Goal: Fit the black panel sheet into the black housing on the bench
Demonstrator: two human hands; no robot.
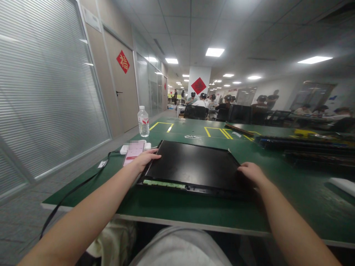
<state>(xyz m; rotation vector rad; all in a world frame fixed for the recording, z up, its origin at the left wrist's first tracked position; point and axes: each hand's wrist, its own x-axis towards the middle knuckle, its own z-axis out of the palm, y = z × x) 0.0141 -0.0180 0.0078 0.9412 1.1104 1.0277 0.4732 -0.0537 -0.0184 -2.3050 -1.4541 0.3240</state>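
A black flat display panel (194, 162) with a thin frame is in front of me, over the green table. Along its near edge runs a green circuit strip (165, 184). My left hand (145, 159) grips the panel's left edge, thumb on the top face and the other fingers partly hidden. On the opposite side, my right hand (252, 173) is closed on the right edge, its fingertips mostly out of sight beneath. Whether the panel rests on the table or is slightly raised, I cannot tell.
A phone (133, 153) and a white power strip (123, 149) with a black cable lie left, near a water bottle (143, 122). Yellow tape (219, 128) marks the table's far side. Long dark strips (294, 144) are stacked right, beyond a white object (344, 186). People sit farther back.
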